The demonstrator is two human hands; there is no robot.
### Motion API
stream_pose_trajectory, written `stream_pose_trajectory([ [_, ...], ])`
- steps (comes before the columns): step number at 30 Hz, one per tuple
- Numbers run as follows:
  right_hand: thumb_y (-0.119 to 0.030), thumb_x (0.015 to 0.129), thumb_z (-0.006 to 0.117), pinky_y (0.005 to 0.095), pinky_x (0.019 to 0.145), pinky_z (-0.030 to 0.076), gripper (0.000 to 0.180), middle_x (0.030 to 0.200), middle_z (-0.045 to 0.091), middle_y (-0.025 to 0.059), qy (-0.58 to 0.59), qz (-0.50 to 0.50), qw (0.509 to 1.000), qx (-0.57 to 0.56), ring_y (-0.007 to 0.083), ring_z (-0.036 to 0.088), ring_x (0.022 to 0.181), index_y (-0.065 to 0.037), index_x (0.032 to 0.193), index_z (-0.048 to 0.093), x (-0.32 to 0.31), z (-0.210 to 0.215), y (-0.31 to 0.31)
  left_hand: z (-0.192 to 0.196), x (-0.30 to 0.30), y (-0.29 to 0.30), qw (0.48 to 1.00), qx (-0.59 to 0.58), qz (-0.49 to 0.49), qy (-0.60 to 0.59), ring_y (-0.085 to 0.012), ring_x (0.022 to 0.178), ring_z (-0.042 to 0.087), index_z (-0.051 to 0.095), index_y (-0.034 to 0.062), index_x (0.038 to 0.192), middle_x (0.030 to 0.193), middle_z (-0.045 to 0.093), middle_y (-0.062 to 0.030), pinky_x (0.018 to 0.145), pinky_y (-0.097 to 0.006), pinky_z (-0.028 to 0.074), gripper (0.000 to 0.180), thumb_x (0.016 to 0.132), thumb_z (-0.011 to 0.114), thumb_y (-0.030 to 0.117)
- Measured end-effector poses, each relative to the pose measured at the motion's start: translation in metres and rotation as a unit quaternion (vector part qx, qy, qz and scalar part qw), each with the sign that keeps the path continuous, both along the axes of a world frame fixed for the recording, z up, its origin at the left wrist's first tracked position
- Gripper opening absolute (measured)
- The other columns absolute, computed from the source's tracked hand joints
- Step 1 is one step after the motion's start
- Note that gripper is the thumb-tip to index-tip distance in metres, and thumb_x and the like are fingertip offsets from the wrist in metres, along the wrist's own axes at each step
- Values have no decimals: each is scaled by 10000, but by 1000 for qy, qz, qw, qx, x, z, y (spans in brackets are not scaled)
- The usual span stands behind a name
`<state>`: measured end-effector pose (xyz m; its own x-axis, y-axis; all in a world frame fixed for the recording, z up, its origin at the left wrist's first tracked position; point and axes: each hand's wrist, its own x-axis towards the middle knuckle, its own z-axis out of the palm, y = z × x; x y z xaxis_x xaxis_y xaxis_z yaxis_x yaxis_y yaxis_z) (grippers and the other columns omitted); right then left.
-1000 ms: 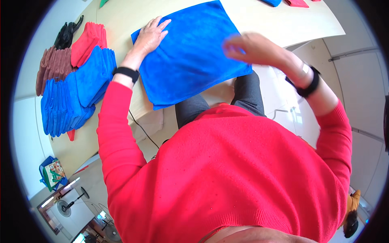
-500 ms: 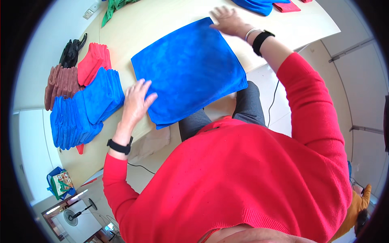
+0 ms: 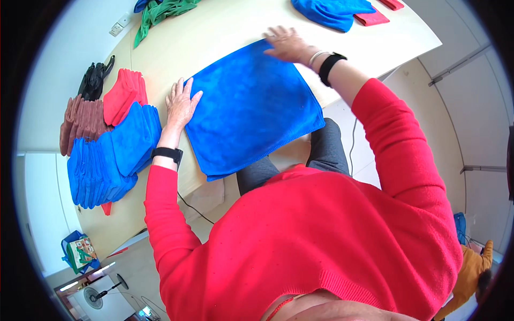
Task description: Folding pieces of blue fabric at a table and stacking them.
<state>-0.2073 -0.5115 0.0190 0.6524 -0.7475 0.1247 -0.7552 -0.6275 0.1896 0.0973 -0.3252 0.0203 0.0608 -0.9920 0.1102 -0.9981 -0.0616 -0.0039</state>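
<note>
On the pale table (image 3: 230, 32), near its front edge, a large blue cloth (image 3: 251, 109) lies spread flat, one corner hanging slightly over that edge above the person's dark-trousered knees. It looks doubled, since a second layer shows along its near border.

Both hands rest on this cloth. At its left border the left hand (image 3: 181, 104) lies palm down, fingers stretched and slightly fanned, fingertips pointing away from the person; the heel of the hand sits on the bare table just beside the cloth while the thumb side touches it. At the cloth's far right corner the right hand (image 3: 286, 44) presses flat as well, fingers extended and spread, gripping nothing. Each wrist carries a black band (image 3: 167, 153), and the right wrist also has a thin bracelet. The arms are in red sleeves (image 3: 399, 144).

Left of the cloth, beyond the left hand, stands a pile of folded blue cloths (image 3: 110, 158) laid in overlapping rows. Touching that pile on its far side is a stack of folded red cloths (image 3: 123, 96), and beside those, farther left, a stack of brown ones (image 3: 80, 120). A black bundle (image 3: 93, 79) lies beyond them. Past the cloth's far edge, a crumpled green cloth (image 3: 163, 12) sits at the table's back left, and loose blue cloths (image 3: 332, 10) with a red piece (image 3: 372, 18) sit at the back right.
</note>
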Motion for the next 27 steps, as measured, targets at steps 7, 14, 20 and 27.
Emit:
stream_pose_trajectory([
  [7,-523,908,392,506,1059,275,577,1435,355,81,-72,171,976,116,303,320,1325,-186,1376,394,56,8,33,7,2,-19,1000,-9,-9,-25,-328,1223,415,413,145,1336,1316,442,-170,1003,-434,339,534,886,523,411],
  [14,-325,881,531,367,976,413,396,1255,538,109,-98,-11,991,91,282,484,1184,-140,1230,549,9,13,-24,6,59,-58,972,102,91,189,-295,923,604,583,84,1062,974,631,-149,810,-395,467,319,805,636,264],
  [20,-278,876,544,366,938,436,301,1176,577,121,-112,-43,975,188,294,526,1119,-123,1129,600,26,24,-45,6,57,-74,974,15,141,177,-321,896,612,601,61,953,922,643,-169,767,-408,469,259,777,652,243],
  [27,-307,869,564,384,891,455,327,1143,571,152,-254,-26,964,-79,306,567,1039,-84,1108,563,28,16,-65,2,50,-66,963,-192,171,79,-303,959,608,586,67,1060,983,645,-140,838,-387,464,317,818,635,266],
])
